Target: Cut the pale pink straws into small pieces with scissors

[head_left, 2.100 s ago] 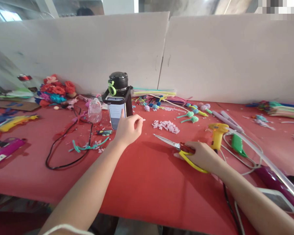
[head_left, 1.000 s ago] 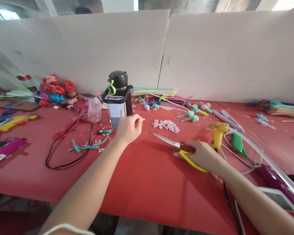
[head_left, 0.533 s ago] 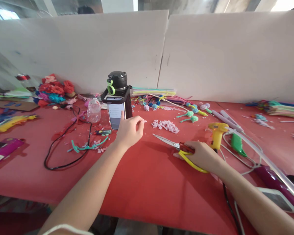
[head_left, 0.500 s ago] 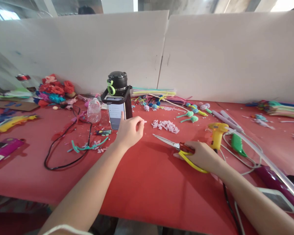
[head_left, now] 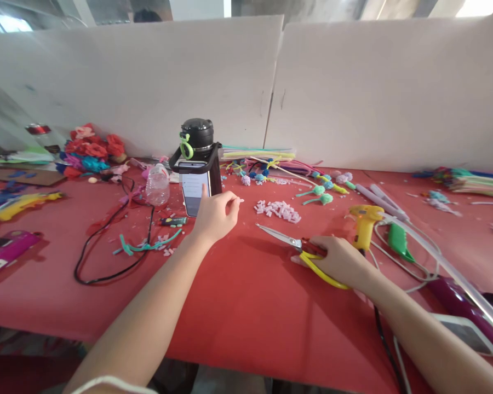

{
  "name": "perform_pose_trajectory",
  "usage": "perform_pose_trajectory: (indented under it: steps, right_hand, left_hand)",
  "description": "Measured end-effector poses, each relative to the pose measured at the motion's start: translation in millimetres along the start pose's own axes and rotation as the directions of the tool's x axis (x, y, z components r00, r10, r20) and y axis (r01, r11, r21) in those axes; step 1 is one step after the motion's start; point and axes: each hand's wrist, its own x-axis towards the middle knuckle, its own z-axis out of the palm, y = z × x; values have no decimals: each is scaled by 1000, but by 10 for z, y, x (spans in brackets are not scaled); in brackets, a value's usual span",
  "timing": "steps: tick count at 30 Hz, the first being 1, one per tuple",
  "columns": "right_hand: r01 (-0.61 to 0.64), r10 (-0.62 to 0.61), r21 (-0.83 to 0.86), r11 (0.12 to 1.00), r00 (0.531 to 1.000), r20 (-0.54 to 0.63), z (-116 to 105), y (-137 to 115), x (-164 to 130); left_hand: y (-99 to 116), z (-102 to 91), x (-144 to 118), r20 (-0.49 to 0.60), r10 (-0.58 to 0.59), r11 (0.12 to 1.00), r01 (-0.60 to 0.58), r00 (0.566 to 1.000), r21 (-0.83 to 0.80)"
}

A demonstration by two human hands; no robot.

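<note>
Red table (head_left: 246, 306), left hand (head_left: 214, 217) outstretched, forefinger touching phone (head_left: 194, 189), right hand (head_left: 342, 261) grip closed on scissors (head_left: 299, 250).

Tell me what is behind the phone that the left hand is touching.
The phone leans on a black bottle with a green ring; its strap loops the phone's top. The left hand covers the phone's lower right; the bottle's lower front is hidden.

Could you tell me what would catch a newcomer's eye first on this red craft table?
Probably the phone propped against a black bottle at the centre back, with the left hand touching its screen. To the right, the right hand rests on yellow-handled scissors lying on the red table, beside a yellow glue gun.
</note>
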Motion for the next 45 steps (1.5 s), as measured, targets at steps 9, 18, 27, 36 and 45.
perform_pose_trajectory:
  steps: [9,18,27,36,45]
  right_hand:
    - [10,-10,-7,1000,1000,-7,0,10,2]
    - [-6,6,8,1000,1000,5,-36,-37,-9]
    - [15,-15,18,1000,1000,-7,-14,-4,1]
    - [20,-20,18,1000,1000,-1,-13,-8,7]
    - [-7,7,23,1000,1000,20,-19,-9,5]
  left_hand:
    - [47,-33,-10,-40,33,999,-34,999,-23]
    - [55,1,-37,-15,-67,997,66,998,-47]
    - [11,28,-7,-25,-19,1000,19,1000,-1]
    - [-5,23,36,-47,25,1000,-25,999,10]
    - [103,-11,-34,-3,40,998,-41,999,-48]
